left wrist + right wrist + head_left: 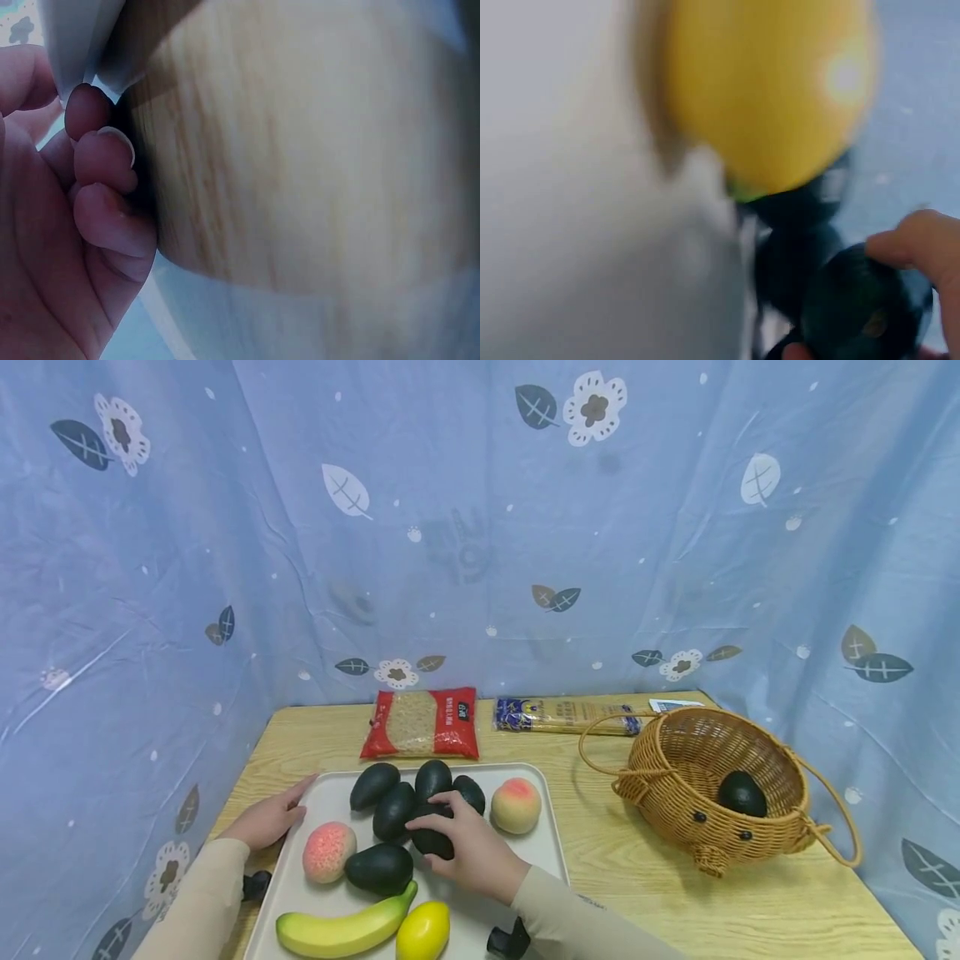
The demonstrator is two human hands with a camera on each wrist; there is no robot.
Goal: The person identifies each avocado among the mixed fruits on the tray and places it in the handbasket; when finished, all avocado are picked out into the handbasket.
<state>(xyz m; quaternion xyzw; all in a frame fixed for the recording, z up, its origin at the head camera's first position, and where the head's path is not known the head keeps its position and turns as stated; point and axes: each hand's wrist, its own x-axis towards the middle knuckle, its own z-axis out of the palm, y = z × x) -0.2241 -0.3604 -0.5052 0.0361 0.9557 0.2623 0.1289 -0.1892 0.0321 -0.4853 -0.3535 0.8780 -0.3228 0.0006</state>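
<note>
My right hand [474, 847] grips a dark avocado [432, 843] over the middle of a white tray [547, 852]. In the right wrist view thumb and fingers close around that same avocado [859, 304]. Several other avocados [393, 812] lie beside it on the tray. At the tray's left edge is my left hand [264, 821]; the left wrist view shows its curled fingers [105, 161] holding the white rim [71, 37]. A pink peach [329, 852], a paler peach [516, 806], a banana [341, 933] and a lemon [423, 931] also lie on the tray.
A wicker basket [660, 810] with raised handles stands at the right, one avocado [742, 794] inside. Behind the tray lie a red food bag [422, 723] and a long noodle packet [567, 715]. Blue patterned curtains [480, 527] enclose the wooden table [637, 893].
</note>
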